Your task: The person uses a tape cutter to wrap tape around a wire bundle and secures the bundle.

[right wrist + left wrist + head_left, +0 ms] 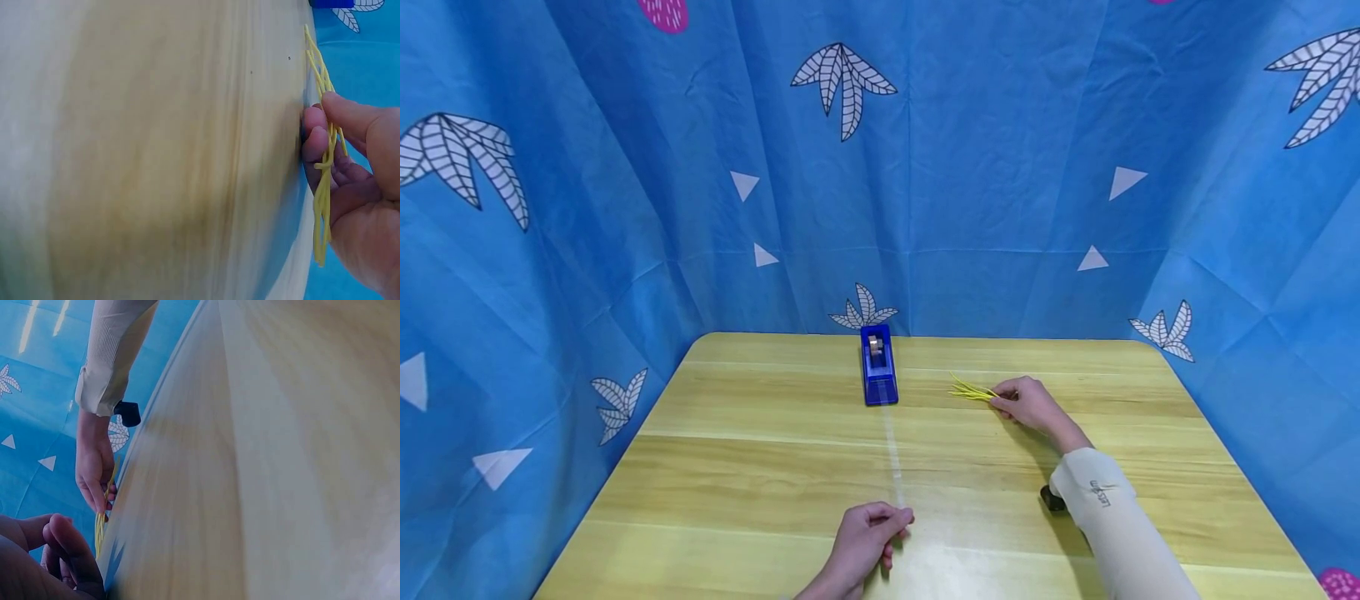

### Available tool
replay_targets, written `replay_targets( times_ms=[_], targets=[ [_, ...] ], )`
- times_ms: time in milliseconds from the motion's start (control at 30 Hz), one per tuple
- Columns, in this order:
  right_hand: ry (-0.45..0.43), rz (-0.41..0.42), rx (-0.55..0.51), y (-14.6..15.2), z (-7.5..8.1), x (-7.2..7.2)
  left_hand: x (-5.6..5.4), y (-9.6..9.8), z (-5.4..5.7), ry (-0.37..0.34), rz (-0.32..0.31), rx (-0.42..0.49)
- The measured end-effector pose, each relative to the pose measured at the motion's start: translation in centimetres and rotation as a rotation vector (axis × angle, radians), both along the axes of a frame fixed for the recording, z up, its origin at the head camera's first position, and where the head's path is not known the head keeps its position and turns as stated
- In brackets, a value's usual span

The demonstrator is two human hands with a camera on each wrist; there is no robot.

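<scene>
My left hand (861,537), low in the middle of the head view, pinches the end of a clear tape strip (892,450). That strip stretches away over the table to a blue tape dispenser (871,392), which holds a small tape roll (875,343). Farther right, my right hand (1033,404) holds a bundle of thin yellow cord (972,391) between thumb and fingers, close above the tabletop. In the right wrist view the folded yellow cord (322,203) sticks out on both sides of the fingers. The tape is not discernible in the left wrist view.
A light wooden table (730,467) with rounded far corners lies under both hands. Blue patterned curtain (985,167) encloses it at the back and both sides. A small black device (1052,498) sits at the right sleeve's cuff.
</scene>
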State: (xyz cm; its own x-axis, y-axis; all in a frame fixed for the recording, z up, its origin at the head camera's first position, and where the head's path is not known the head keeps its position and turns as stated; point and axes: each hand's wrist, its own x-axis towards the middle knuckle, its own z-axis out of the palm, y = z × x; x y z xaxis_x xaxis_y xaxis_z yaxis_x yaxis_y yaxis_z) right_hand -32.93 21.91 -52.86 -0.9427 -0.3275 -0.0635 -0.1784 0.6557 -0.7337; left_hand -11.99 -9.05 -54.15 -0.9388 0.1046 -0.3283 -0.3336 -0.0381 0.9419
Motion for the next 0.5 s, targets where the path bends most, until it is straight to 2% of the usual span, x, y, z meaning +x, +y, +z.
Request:
replay_targets(
  times_ms=[500],
  targets=[
    [-0.071, -0.099, -0.037, -0.44, 0.26, 0.26, 0.00, 0.00, 0.05, -0.003, -0.004, 0.000]
  ],
)
